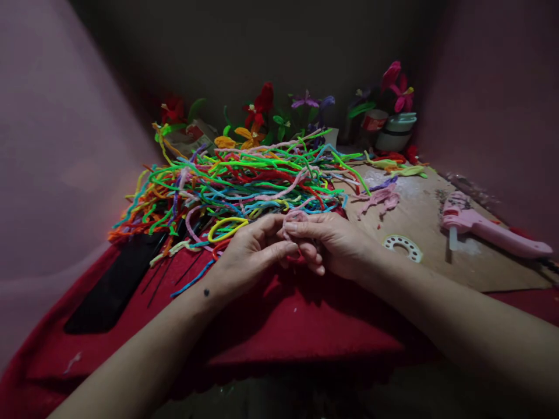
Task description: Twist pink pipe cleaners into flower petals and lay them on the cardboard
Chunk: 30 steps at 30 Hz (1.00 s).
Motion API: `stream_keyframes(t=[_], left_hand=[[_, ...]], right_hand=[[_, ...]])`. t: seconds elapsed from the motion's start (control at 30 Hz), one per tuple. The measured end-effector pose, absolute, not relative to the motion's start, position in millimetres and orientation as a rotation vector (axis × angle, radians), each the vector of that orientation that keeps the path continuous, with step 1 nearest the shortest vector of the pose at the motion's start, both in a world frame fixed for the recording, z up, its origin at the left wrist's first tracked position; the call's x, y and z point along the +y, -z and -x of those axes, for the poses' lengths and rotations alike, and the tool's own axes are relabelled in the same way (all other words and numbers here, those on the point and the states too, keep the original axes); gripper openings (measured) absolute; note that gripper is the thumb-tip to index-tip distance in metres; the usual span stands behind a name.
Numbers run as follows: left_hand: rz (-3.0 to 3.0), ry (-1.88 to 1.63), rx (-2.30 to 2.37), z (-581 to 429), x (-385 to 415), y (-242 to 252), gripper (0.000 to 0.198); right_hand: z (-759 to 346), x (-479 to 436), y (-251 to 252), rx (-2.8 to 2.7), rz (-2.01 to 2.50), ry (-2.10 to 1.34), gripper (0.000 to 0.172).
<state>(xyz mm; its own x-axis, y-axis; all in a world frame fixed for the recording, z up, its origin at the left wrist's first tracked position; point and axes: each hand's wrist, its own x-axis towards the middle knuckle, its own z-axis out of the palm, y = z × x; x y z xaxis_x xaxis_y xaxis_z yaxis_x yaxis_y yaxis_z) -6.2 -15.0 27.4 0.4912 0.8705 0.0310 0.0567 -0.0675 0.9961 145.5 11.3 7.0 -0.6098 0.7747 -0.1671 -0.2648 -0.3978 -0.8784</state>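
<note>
My left hand (251,250) and my right hand (334,241) meet over the red cloth (279,326), fingers closed in a pinch. Between them they hold a pink pipe cleaner (293,220) bent into a loop. Just beyond the hands lies a large pile of pipe cleaners (244,180) in green, red, blue, yellow, orange and pink. A yellow loop (227,228) lies at the pile's near edge, beside my left hand.
A pink glue gun (484,227) rests on a brown board (437,233) at the right, with a white ring piece (404,245) and pink scraps (379,199). A black flat object (117,285) lies left. Finished pipe-cleaner flowers (257,116) and cups (393,131) stand at the back.
</note>
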Motion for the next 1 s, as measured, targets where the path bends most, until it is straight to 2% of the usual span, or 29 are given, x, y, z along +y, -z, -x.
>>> stream_keyframes(t=[0.17, 0.33, 0.63, 1.0], left_hand=[[-1.413, -0.85, 0.894, 8.8, -11.8, -22.8, 0.032], [-1.388, -0.813, 0.956, 16.0, -8.1, -21.0, 0.021], [-1.247, -0.806, 1.033, 11.1, -10.4, -18.6, 0.026], [-1.139, -0.869, 1.093, 11.3, -7.5, -14.7, 0.014]], right_hand=[[-147.1, 11.6, -7.9, -1.188, 0.798, -1.982, 0.021], [-146.6, 15.3, -3.6, -1.166, 0.71, -1.941, 0.023], [-141.2, 13.9, 0.7, -1.034, 0.696, -1.99, 0.016], [-144.1, 10.4, -3.1, -1.129, 0.716, -1.999, 0.016]])
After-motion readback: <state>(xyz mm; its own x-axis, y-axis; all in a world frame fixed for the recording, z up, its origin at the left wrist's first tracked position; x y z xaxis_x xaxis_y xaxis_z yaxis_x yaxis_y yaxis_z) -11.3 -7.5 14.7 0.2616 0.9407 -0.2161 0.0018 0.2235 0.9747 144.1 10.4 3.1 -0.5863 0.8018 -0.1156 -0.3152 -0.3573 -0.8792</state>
